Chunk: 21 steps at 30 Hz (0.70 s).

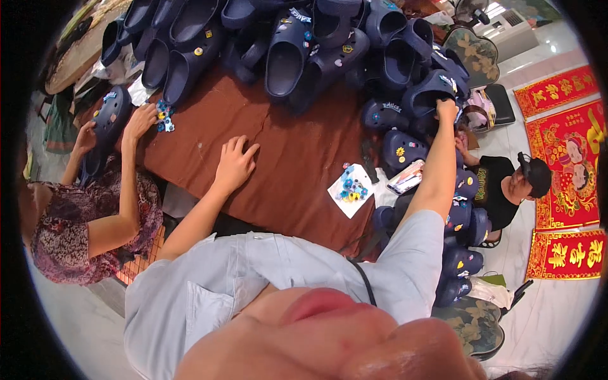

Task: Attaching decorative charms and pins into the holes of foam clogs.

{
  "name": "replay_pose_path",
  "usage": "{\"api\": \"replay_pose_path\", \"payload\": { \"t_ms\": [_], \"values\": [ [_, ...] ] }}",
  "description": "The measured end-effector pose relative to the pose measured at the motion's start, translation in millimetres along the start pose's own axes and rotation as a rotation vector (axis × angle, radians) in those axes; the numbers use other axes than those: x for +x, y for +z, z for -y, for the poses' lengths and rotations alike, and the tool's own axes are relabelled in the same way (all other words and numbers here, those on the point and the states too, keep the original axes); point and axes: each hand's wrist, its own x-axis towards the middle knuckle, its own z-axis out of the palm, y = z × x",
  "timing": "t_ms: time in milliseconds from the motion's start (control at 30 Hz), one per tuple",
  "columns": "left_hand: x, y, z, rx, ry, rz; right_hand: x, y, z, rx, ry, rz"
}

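The right hand (446, 109) grips the rim of a dark navy clog (430, 90), which lies on its side at the edge of a heap of like clogs, its opening turned toward the hand. The left hand (235, 163) rests flat, fingers spread, on the brown tablecloth (285, 158).

Navy clogs (288, 57) dotted with multicoloured charms cover a brown tablecloth (297, 158); red-and-gold banners (563, 164) lie beside.

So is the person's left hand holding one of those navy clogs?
No, the left hand lies flat and empty on the brown tablecloth, while the right hand reaches to a navy clog in the pile.
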Motion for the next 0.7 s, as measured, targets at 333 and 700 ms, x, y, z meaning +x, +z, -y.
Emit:
{"api": "replay_pose_path", "payload": {
  "t_ms": [333, 700],
  "values": [
    [2.1, -3.4, 0.5, 0.004, -0.047, -0.010, -2.8, -86.7, 78.1, -0.031, -0.052, 0.397],
    [-1.7, -8.7, -1.8, -0.007, -0.089, 0.040, 68.8, -43.7, 275.6, 0.168, -0.611, 0.680]
  ]
}}
